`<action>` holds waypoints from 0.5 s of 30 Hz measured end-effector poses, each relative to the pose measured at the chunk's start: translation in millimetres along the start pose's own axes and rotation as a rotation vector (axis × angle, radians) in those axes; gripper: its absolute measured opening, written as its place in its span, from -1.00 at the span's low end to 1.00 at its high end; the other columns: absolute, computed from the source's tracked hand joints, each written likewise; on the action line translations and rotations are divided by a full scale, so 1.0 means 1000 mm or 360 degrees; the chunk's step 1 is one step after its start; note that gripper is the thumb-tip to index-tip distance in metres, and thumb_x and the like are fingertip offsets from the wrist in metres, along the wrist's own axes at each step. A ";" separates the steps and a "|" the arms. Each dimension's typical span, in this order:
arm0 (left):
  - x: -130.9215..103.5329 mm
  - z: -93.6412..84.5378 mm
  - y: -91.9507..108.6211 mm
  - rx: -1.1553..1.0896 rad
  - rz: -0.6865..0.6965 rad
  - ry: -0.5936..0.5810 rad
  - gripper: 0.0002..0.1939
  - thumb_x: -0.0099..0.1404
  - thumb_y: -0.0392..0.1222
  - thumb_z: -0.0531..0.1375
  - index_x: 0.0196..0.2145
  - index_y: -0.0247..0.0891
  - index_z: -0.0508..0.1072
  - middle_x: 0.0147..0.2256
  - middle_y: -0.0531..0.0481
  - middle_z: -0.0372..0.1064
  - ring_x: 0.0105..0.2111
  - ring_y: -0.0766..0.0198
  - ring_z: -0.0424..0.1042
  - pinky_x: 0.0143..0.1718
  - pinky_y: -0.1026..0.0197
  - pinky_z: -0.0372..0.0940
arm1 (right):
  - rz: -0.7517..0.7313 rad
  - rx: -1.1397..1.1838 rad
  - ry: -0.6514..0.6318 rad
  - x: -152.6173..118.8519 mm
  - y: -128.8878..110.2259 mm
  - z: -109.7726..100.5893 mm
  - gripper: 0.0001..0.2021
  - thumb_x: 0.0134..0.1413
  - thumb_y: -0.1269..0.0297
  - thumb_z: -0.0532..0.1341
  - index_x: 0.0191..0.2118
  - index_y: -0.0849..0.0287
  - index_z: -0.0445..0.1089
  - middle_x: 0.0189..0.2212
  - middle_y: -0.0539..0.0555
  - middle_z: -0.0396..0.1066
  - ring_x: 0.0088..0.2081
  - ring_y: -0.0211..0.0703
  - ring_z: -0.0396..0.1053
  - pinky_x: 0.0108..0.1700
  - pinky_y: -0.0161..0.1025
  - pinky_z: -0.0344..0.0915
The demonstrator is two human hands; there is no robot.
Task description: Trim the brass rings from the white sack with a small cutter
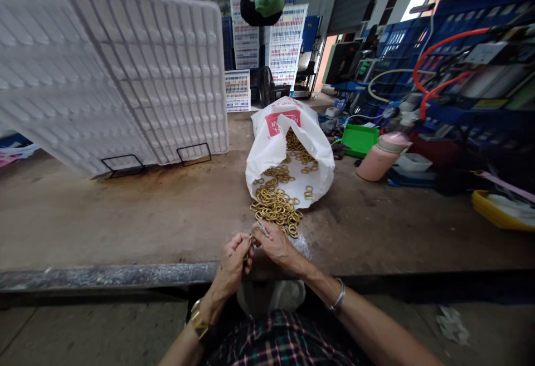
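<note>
Gold-coloured rings lie in a heap spilling from the mouth of a white plastic bag with a red label. Just in front of the heap, at the table's edge, my two hands meet. My left hand has its fingers closed on a gold ring, which shows only in small part between the fingertips. My right hand is closed around a small, slim metal tool, with its fingertips close to the ring. The tool's far end is hidden by the fingers.
White ribbed trays stand upright at the left in black wire holders. To the right are a green tray, a pink bottle and a yellow container. Stacked white crates and a fan stand behind the bag.
</note>
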State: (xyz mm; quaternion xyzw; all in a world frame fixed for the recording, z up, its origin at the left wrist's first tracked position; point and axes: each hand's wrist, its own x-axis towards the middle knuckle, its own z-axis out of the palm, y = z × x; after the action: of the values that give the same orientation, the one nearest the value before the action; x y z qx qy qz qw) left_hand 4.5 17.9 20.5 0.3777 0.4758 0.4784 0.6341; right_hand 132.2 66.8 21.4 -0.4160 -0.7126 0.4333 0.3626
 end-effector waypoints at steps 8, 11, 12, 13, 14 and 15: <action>-0.001 -0.003 0.001 -0.0007 0.0039 -0.0027 -0.64 0.16 0.11 0.13 -0.40 -0.28 0.26 -0.56 0.13 0.15 -0.66 0.48 0.10 -0.70 0.43 -0.01 | -0.0004 0.0010 0.0007 0.003 -0.003 0.000 -0.74 0.14 0.25 -0.02 -0.53 0.20 0.19 -0.61 -0.07 0.21 -0.52 -0.32 0.20 -0.42 -0.37 0.10; -0.002 -0.003 0.001 0.0004 0.0040 -0.0021 -0.64 0.16 0.11 0.13 -0.41 -0.28 0.26 -0.57 0.13 0.15 -0.66 0.48 0.10 -0.71 0.43 -0.01 | 0.0025 0.0012 0.0017 0.004 -0.004 -0.001 -0.76 0.12 0.29 0.00 -0.54 0.20 0.22 -0.62 -0.06 0.23 -0.52 -0.33 0.22 -0.42 -0.38 0.12; -0.001 -0.003 0.001 0.0014 0.0036 -0.0015 -0.64 0.16 0.12 0.13 -0.41 -0.28 0.27 -0.57 0.13 0.15 -0.66 0.48 0.09 -0.71 0.43 -0.01 | 0.0031 0.0012 0.0024 0.004 -0.004 -0.001 -0.76 0.12 0.29 0.00 -0.52 0.20 0.23 -0.62 -0.06 0.25 -0.52 -0.33 0.23 -0.42 -0.38 0.12; -0.001 -0.003 0.001 0.0023 0.0034 -0.0007 -0.64 0.16 0.12 0.13 -0.41 -0.29 0.27 -0.57 0.14 0.15 -0.67 0.48 0.09 -0.71 0.43 -0.02 | 0.0033 0.0000 0.0035 0.005 -0.004 -0.001 -0.77 0.13 0.30 -0.01 -0.51 0.21 0.25 -0.61 -0.05 0.26 -0.51 -0.32 0.24 -0.41 -0.38 0.13; -0.001 -0.003 0.001 0.0031 0.0031 0.0001 -0.63 0.16 0.12 0.13 -0.42 -0.29 0.26 -0.57 0.13 0.15 -0.67 0.48 0.09 -0.71 0.42 -0.01 | 0.0034 -0.0033 0.0044 0.005 -0.002 -0.001 -0.77 0.13 0.30 -0.01 -0.48 0.21 0.26 -0.60 -0.04 0.28 -0.50 -0.31 0.25 -0.40 -0.38 0.13; -0.001 -0.003 0.001 0.0037 0.0034 0.0011 -0.63 0.16 0.12 0.13 -0.42 -0.29 0.26 -0.57 0.13 0.15 -0.67 0.48 0.09 -0.71 0.42 -0.01 | 0.0037 -0.0096 0.0050 0.005 -0.001 -0.001 -0.77 0.14 0.31 -0.03 -0.47 0.21 0.27 -0.59 -0.03 0.29 -0.50 -0.31 0.26 -0.40 -0.37 0.12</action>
State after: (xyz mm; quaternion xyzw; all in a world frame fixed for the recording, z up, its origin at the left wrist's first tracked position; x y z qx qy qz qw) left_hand 1.4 17.7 20.9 0.3885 0.4795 0.4808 0.6229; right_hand 131.4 71.1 23.4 -0.4416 -0.7148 0.4091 0.3560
